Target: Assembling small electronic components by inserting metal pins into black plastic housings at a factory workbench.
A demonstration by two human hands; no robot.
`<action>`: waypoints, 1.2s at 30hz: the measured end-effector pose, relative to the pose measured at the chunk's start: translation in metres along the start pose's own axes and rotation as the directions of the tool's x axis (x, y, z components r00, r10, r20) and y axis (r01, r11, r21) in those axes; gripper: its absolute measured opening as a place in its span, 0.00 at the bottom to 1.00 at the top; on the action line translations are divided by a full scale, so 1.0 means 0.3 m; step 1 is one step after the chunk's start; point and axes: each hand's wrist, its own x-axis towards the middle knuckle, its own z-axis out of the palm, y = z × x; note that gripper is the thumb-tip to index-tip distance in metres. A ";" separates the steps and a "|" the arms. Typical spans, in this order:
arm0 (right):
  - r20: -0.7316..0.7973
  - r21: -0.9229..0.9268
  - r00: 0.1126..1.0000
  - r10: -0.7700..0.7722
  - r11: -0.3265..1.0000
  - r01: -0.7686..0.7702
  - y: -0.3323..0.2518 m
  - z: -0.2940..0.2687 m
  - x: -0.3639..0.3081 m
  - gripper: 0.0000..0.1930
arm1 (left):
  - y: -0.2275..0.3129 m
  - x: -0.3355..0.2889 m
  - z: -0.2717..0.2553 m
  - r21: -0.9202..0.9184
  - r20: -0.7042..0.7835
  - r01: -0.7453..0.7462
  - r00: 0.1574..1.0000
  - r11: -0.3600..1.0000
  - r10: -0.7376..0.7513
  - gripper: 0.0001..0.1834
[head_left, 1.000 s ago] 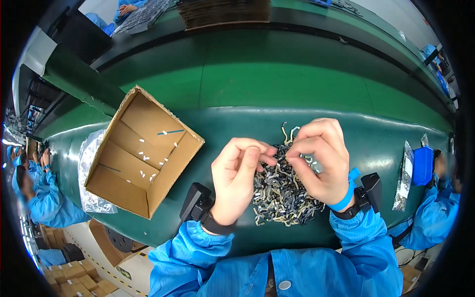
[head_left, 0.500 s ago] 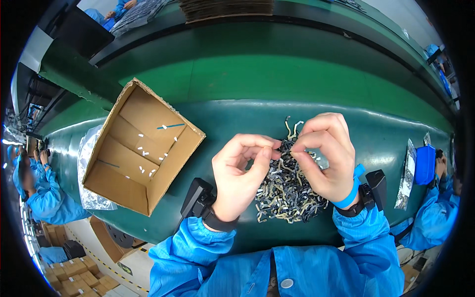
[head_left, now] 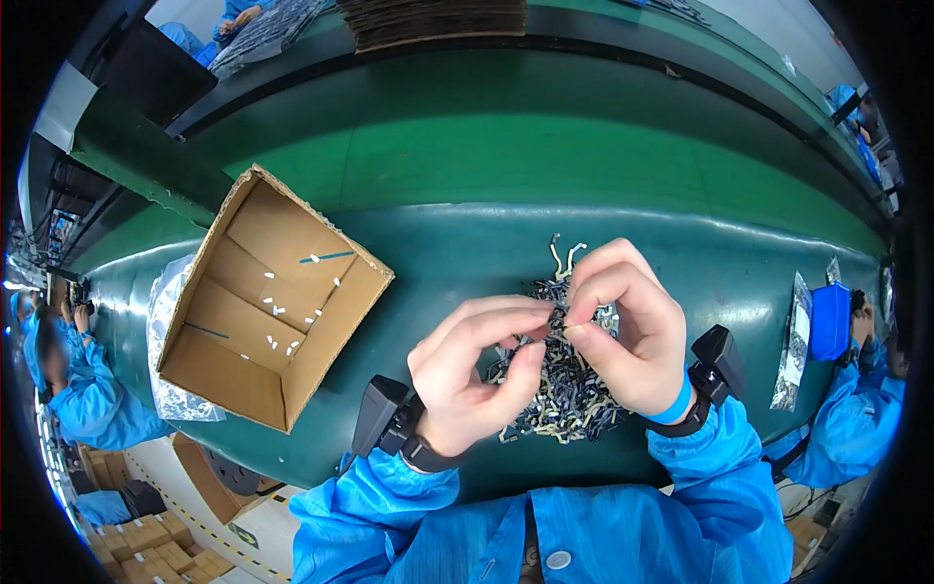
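Over a pile of small black and cream flat flexible strips (head_left: 569, 420), both hands come together on the dark green table. My right hand (head_left: 630, 336) pinches with thumb and forefinger; whatever is in the pinch is too small to name. Curled in from the other side, my left hand (head_left: 472, 375) has its fingertips close to that pinch. Something small and dark shows between the two hands, but its kind is unclear. A wrist strap and a black device sit on each wrist, and a blue band circles the right one.
A cardboard box (head_left: 336, 375) at the left holds several small white pieces and thin blue strips, with clear plastic (head_left: 195, 401) beneath it. At the right lie a silvery bag (head_left: 793, 346) and a blue bin (head_left: 828, 321). Co-workers in blue sit at both sides.
Both hands have moved slightly lower and drawn closer together, with the right fingertips now meeting the left ones. The view has shifted a little.
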 end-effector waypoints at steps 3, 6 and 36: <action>0.036 0.093 0.999 0.023 0.995 -0.027 0.004 0.000 -0.001 0.05 | 0.010 -0.002 -0.006 0.034 0.017 -0.054 0.998 0.998 0.054 0.15; 0.057 0.133 0.998 0.039 0.990 -0.047 -0.002 0.001 -0.006 0.04 | 0.007 0.005 -0.007 0.077 0.013 -0.086 0.996 0.993 0.085 0.15; 0.004 -0.482 0.925 -0.380 0.810 0.335 -0.006 0.008 -0.002 0.13 | 0.009 0.003 -0.005 0.257 -0.008 -0.188 0.980 0.948 0.197 0.14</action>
